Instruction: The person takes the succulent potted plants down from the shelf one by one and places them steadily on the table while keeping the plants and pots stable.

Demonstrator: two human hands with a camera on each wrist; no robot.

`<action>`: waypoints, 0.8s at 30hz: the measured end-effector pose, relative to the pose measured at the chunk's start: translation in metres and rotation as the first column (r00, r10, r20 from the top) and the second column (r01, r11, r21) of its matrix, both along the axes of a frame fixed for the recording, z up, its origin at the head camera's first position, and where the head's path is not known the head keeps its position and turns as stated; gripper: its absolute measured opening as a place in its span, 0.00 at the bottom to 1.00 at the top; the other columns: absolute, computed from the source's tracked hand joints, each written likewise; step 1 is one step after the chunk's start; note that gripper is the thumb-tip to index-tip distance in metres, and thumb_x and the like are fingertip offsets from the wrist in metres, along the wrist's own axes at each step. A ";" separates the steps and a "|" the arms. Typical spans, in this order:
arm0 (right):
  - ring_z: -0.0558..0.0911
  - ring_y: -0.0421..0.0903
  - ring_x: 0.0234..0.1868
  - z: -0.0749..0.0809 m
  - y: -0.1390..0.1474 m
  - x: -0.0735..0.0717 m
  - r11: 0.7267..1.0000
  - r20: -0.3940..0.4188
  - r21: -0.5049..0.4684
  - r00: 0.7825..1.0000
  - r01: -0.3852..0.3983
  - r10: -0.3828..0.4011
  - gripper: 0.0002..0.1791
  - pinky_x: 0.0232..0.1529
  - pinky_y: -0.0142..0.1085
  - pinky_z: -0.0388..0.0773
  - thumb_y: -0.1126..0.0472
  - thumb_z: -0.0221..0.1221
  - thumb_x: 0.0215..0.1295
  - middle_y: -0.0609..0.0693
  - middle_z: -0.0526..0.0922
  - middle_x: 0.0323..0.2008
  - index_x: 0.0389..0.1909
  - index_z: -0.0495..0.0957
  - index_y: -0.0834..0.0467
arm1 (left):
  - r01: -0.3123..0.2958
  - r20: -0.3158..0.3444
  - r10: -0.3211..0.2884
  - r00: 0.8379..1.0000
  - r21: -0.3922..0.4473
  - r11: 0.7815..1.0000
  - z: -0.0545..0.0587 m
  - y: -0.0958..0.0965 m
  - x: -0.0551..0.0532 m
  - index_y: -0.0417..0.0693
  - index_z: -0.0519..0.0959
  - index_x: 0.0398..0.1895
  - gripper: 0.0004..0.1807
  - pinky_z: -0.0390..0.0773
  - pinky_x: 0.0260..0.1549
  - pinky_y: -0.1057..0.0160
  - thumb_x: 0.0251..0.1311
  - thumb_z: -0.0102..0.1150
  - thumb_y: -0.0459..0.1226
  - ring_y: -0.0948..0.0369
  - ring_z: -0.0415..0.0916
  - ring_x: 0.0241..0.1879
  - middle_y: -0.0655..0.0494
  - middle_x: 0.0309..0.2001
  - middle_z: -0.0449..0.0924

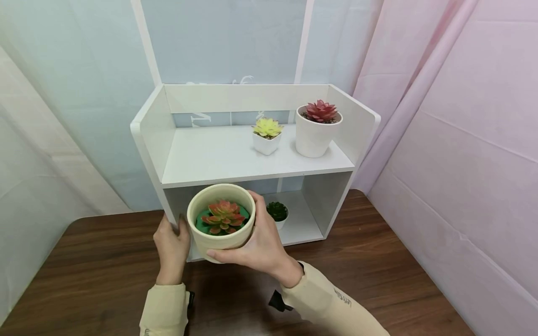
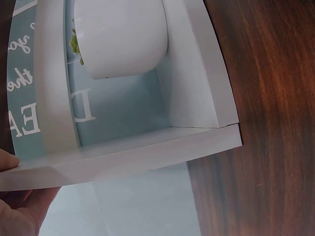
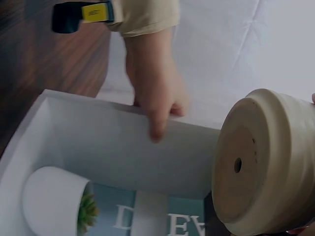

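Observation:
My right hand [image 1: 265,245] grips a cream plant pot [image 1: 220,240] by its side, holding it in front of the shelf's lower level. Inside the pot sits a red-and-green succulent [image 1: 224,217] on a green base. The right wrist view shows the cream pot's underside [image 3: 236,191], with a small hole. With thumb inside and fingers outside, my left hand [image 1: 172,242] holds the left side panel [image 2: 108,164] of the white shelf [image 1: 252,170]. A white pot [image 2: 120,37] with a green succulent stands inside the lower left compartment, hidden behind the cream pot in the head view.
On the upper shelf stand a small white pot with a yellow-green succulent [image 1: 267,137] and a larger white pot with a red succulent [image 1: 315,133]. A dark green succulent [image 1: 277,212] sits on the lower level. Brown wooden table [image 1: 378,270] below; cloth [image 1: 475,140] hangs around.

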State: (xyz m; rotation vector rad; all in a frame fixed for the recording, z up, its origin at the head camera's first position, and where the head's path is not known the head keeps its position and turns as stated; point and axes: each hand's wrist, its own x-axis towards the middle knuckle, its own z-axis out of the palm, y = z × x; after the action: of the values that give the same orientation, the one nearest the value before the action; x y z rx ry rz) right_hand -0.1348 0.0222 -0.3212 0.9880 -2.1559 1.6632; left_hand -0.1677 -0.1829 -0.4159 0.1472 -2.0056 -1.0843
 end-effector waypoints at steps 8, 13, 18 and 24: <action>0.74 0.43 0.57 -0.019 0.004 -0.005 0.999 0.016 0.030 0.999 0.038 -0.039 0.58 0.57 0.38 0.72 0.54 0.78 0.37 0.45 0.70 0.61 0.68 0.53 0.48 | 0.008 0.000 -0.008 1.000 -0.004 1.000 0.000 0.000 0.000 0.29 0.75 0.49 0.13 0.77 0.35 0.36 0.62 0.53 0.25 0.34 0.79 0.43 0.28 0.43 0.80; 0.75 0.42 0.56 -0.030 0.005 -0.008 0.998 -0.002 0.045 0.999 0.047 -0.047 0.58 0.57 0.38 0.72 0.53 0.78 0.37 0.46 0.71 0.61 0.68 0.52 0.50 | -0.001 0.000 0.001 1.000 -0.004 1.000 -0.001 0.001 0.001 0.28 0.75 0.49 0.13 0.77 0.35 0.35 0.62 0.53 0.25 0.34 0.79 0.43 0.28 0.44 0.80; 0.74 0.43 0.56 -0.041 0.006 -0.009 0.997 0.020 0.052 0.998 0.054 -0.055 0.58 0.57 0.40 0.72 0.52 0.78 0.37 0.45 0.71 0.61 0.69 0.52 0.49 | -0.002 -0.005 0.002 1.000 -0.005 1.000 -0.001 0.001 0.001 0.27 0.75 0.49 0.13 0.77 0.34 0.35 0.62 0.52 0.25 0.34 0.79 0.42 0.28 0.44 0.80; 0.73 0.43 0.56 -0.052 0.005 -0.008 0.995 0.046 0.068 0.997 0.066 -0.069 0.58 0.57 0.41 0.72 0.51 0.78 0.38 0.44 0.70 0.61 0.69 0.52 0.47 | -0.011 -0.020 0.011 1.000 -0.011 1.000 0.000 0.001 0.000 0.27 0.75 0.47 0.12 0.77 0.32 0.35 0.61 0.53 0.25 0.33 0.79 0.40 0.27 0.42 0.80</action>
State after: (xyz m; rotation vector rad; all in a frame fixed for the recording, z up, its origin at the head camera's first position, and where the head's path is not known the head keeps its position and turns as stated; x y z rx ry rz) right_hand -0.1426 0.0271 -0.3729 0.8904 -2.2634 1.6103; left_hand -0.1680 -0.1821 -0.4163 0.1411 -1.9909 -1.0637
